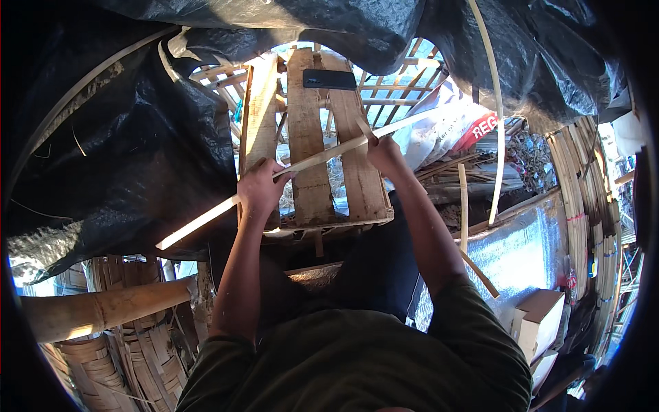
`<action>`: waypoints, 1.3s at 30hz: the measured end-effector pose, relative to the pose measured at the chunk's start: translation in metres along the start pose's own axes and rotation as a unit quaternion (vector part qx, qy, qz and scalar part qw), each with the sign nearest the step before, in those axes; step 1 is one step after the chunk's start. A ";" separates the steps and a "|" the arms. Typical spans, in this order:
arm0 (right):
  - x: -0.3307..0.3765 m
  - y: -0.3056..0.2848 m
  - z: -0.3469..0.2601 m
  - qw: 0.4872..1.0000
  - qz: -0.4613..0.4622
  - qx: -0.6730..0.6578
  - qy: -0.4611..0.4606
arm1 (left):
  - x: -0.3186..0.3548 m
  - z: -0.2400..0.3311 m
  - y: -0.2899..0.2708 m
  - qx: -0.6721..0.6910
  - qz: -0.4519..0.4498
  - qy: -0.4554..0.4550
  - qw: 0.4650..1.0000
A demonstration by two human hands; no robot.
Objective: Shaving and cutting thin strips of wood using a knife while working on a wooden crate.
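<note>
A long, pale bamboo strip (316,159) slants across in front of me, its near end low on the left and its far end up to the right. My left hand (259,184) is closed round it left of the middle. Farther along, my right hand (386,155) is closed at the strip. A short, thin, flat piece (363,126) juts up from the right fingers; I cannot tell whether it is a blade or a sliver. Beneath the strip stands a wooden slatted crate (307,130) with gaps between its boards.
A dark phone (329,79) lies on the crate's far end. Black plastic sheeting (130,151) hangs at the left and overhead. A printed white sack (439,127) sits beyond my right hand. Bamboo strips (495,137) stand at the right, near a cardboard box (537,323). A thick bamboo pole (110,309) lies lower left.
</note>
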State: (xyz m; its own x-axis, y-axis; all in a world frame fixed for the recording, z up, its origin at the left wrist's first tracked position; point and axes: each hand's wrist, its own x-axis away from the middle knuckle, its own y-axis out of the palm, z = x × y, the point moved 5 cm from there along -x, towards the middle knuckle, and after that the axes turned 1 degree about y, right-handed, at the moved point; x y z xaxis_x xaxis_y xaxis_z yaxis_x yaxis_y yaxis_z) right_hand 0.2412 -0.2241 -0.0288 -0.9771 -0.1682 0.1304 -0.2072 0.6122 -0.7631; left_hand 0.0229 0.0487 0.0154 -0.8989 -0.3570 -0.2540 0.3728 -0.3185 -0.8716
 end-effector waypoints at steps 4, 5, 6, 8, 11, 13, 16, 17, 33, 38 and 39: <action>0.006 -0.003 -0.007 0.997 -0.050 0.052 -0.011 | 0.001 0.000 0.000 0.010 0.017 0.028 0.999; 0.007 -0.009 -0.007 0.997 -0.001 0.078 0.002 | 0.001 0.000 0.000 0.007 0.027 0.030 0.999; 0.008 -0.007 -0.002 0.997 -0.023 0.058 0.044 | 0.001 0.000 0.000 0.010 0.025 0.030 0.999; 0.011 -0.007 0.005 0.993 -0.001 0.002 0.117 | 0.002 -0.001 0.000 0.015 0.021 0.034 0.999; 0.012 0.005 -0.010 0.998 -0.028 0.047 -0.021 | 0.002 -0.004 0.002 0.000 -0.002 0.004 1.000; 0.010 0.006 -0.009 0.998 -0.031 0.038 -0.030 | 0.002 -0.003 0.000 0.011 0.013 0.020 1.000; 0.011 -0.006 0.001 0.992 0.038 0.055 0.107 | 0.003 -0.004 -0.001 0.013 0.028 0.028 0.999; 0.011 -0.009 0.007 0.983 0.042 0.043 0.176 | 0.003 -0.005 0.000 0.011 0.013 0.021 1.000; 0.016 0.009 0.001 0.991 0.042 0.088 0.088 | 0.004 -0.009 -0.004 0.047 0.064 0.063 0.995; 0.029 0.007 0.005 0.985 0.079 0.117 0.104 | 0.006 -0.004 -0.005 0.010 0.066 0.098 0.993; 0.032 0.008 0.001 0.990 0.043 0.107 0.084 | 0.007 -0.003 -0.003 0.003 0.062 0.111 0.992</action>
State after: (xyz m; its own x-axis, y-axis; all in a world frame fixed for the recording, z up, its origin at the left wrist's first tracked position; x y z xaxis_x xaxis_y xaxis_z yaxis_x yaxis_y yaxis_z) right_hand 0.2082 -0.2254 -0.0313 -0.9887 0.0193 0.1488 -0.1253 0.4386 -0.8899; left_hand 0.0147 0.0500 0.0149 -0.8741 -0.1924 -0.4461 0.4849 -0.2889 -0.8255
